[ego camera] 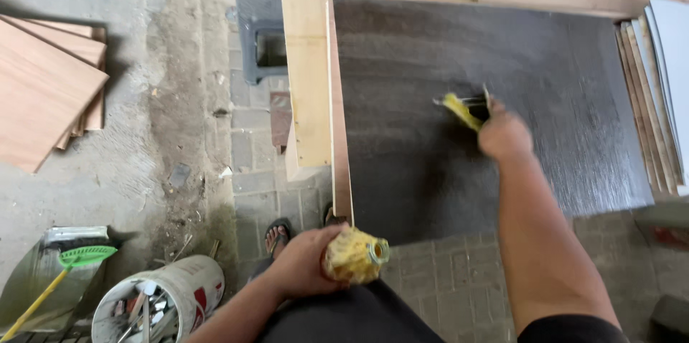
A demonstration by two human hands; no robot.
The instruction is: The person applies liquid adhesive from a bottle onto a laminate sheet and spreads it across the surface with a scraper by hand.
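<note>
Glue work was under way on the dark board (495, 106) lying on the bench. Our right hand (504, 135) was clenched around a yellow-smeared spreader (463, 108), its blade pressed to the board near the middle. Our left hand (305, 260) held a glue-caked yellow can (354, 257) low over our lap, just off the board's near corner. We judged the spreading well along: fine streaks covered most of the dark face, though we could not tell which patches were still bare. Pale plywood (308, 56) lay beside the board, and a white bucket (169, 300) of tools stood on the floor.
</note>
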